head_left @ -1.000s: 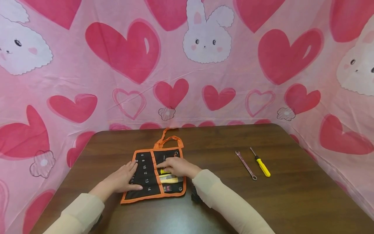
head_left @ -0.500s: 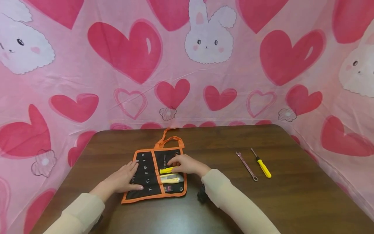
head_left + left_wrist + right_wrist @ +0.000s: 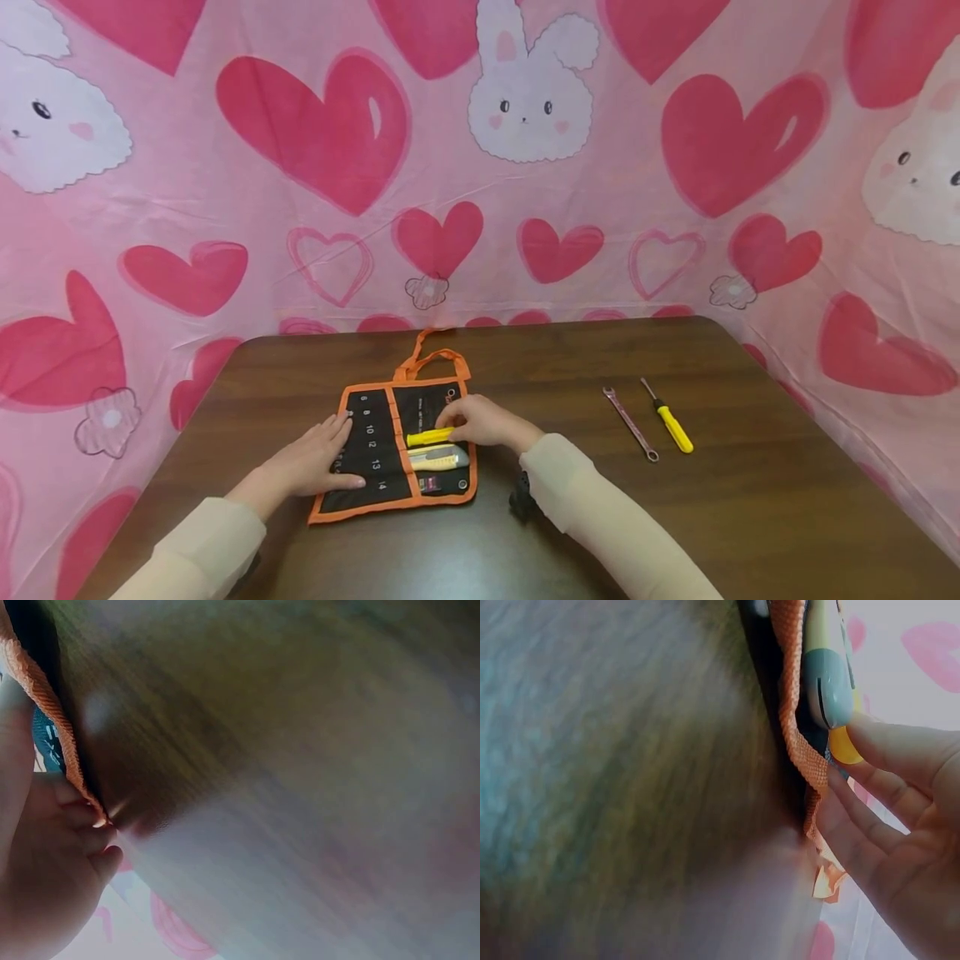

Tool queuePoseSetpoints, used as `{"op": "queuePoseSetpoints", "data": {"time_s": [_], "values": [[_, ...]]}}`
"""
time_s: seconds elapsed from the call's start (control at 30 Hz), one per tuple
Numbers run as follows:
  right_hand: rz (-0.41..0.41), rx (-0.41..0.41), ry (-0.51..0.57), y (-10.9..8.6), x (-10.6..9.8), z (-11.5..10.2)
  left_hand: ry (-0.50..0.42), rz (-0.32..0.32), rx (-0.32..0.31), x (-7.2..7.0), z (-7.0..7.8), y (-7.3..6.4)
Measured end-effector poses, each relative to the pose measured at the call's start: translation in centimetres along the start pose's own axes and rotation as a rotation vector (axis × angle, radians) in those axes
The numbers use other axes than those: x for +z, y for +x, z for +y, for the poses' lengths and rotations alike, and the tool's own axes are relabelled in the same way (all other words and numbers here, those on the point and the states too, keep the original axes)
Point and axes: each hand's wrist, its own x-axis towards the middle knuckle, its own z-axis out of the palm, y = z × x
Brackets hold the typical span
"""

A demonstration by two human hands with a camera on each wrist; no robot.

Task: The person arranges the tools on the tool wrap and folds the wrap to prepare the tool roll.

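Observation:
A black tool pouch (image 3: 360, 495) with orange trim lies unrolled on the table, numbered down its left panel. My left hand (image 3: 307, 458) rests flat on that panel, fingers straight, thumb spread. A screwdriver (image 3: 427, 437) sits in the pouch; its yellow handle shows right of the orange band, its shaft hidden. My right hand (image 3: 483, 421) pinches the handle's right end between thumb and fingers. In the right wrist view the rounded yellow end shows beside the thumb (image 3: 900, 746). Just below lies a pale yellow and grey utility knife (image 3: 438, 457).
To the right, a combination wrench (image 3: 630, 425) and another yellow-handled screwdriver (image 3: 675, 429) lie on the brown table (image 3: 570, 517). Orange ties (image 3: 435, 358) trail from the pouch's far edge. A small dark pink item (image 3: 431, 484) sits below the knife. A pink heart-print cloth (image 3: 525, 183) hangs behind.
My right hand has drawn back to the right from over the pouch's middle, baring the yellow handle, and now holds its end. My left hand has stayed in place.

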Motion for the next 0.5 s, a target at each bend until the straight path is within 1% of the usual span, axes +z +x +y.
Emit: {"op": "queuePoseSetpoints", "data": {"time_s": [0.2,0.37,0.5], "values": [[-0.003,-0.017,-0.009,0.20,-0.05,-0.35,0.010,-0.001,0.003,-0.14,0.05,0.04],[0.006,-0.031,-0.038,0.53,0.16,-0.52,0.020,-0.004,0.003,-0.17,0.13,0.07],[0.016,-0.026,-0.035,0.70,0.39,-0.61,0.016,-0.004,0.004,-0.18,0.22,0.02]]}}
